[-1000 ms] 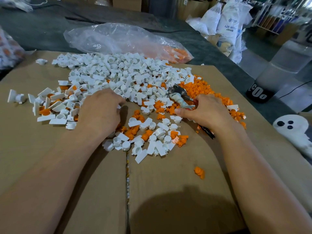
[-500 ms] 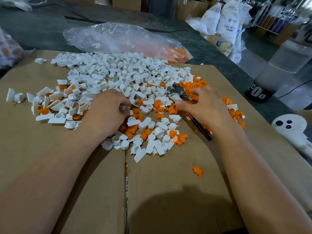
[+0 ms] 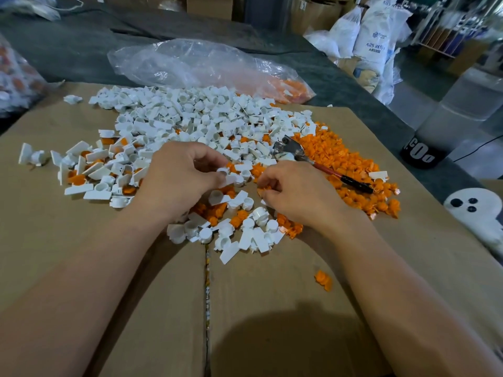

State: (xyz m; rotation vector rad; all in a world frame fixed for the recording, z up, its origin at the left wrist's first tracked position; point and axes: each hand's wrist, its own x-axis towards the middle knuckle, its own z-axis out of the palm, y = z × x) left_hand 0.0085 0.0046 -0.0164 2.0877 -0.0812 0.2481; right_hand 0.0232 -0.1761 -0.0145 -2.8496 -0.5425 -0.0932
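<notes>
A big heap of small white plastic parts [image 3: 190, 115] lies on a flat cardboard sheet [image 3: 272, 308], with a heap of small orange parts [image 3: 332, 153] to its right. My left hand [image 3: 179, 178] pinches one white part [image 3: 224, 175] between thumb and fingers, just above the mixed pieces. My right hand [image 3: 296, 191] is close beside it, fingers curled around a small orange part [image 3: 265, 187] at its fingertips. A metal-headed tool with a red and black handle [image 3: 326, 170] lies on the orange heap, just beyond my right hand and untouched.
A clear plastic bag [image 3: 190, 63] holding orange parts lies behind the heaps. One orange part [image 3: 323, 280] lies apart on the near cardboard. A white object with black dots [image 3: 473, 208] sits at the right edge. A translucent container [image 3: 462, 110] and white sacks [image 3: 375, 42] stand beyond.
My right hand let go of the tool, which now lies on the orange heap, and came left to an orange part. My left hand lifted a white part from the heap.
</notes>
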